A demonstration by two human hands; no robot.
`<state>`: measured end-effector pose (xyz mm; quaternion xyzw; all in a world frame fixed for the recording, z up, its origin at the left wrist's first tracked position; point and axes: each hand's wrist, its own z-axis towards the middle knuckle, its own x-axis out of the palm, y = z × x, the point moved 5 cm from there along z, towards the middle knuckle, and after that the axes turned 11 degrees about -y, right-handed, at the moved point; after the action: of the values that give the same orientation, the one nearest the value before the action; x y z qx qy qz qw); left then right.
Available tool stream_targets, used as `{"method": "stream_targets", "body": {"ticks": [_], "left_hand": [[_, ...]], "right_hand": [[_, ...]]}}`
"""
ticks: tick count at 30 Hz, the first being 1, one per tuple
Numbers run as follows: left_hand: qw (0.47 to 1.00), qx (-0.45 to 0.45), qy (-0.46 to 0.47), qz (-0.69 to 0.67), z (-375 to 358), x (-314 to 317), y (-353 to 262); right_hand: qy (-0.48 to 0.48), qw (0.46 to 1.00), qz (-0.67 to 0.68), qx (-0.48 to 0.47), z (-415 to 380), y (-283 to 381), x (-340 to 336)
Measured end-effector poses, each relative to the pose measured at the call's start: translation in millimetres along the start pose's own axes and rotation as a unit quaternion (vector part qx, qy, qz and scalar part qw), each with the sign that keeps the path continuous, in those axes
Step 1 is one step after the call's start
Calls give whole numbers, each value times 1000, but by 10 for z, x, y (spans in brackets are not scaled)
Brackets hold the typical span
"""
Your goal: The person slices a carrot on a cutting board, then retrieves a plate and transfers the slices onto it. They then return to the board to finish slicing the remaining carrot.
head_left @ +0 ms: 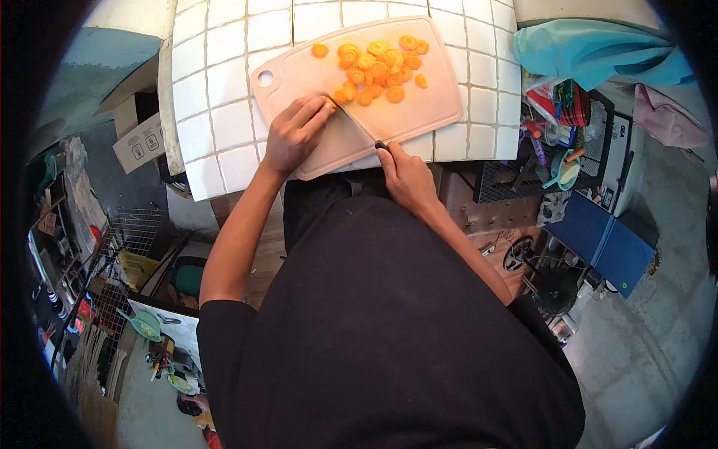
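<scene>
My right hand grips a knife by its dark handle, near the front edge of a pale pink cutting board. The blade points up and left across the board toward my left fingertips. My left hand is closed, fingers bent, over the left part of the board. A bit of orange carrot shows at its fingertips, right beside the blade; the rest is hidden by the fingers. Beyond the blade lies a loose pile of round carrot slices, with one slice apart on the left.
White tiled counter under the board. To the right are a teal cloth, a black wire rack of kitchen things and a blue panel. A cardboard box and a wire grid stand left.
</scene>
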<state>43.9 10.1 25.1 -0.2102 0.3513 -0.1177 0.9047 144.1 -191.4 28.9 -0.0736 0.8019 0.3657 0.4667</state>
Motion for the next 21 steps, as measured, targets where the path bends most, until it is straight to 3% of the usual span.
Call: {"method": "stream_targets", "body": {"ticks": [5, 21], "left_hand": [[999, -6, 38, 15, -52, -3, 27], [1000, -1, 30, 5, -35, -2, 17]], "right_hand": [[-13, 998, 42, -34, -35, 41, -47], [-8, 999, -10, -31, -22, 78, -20]]}}
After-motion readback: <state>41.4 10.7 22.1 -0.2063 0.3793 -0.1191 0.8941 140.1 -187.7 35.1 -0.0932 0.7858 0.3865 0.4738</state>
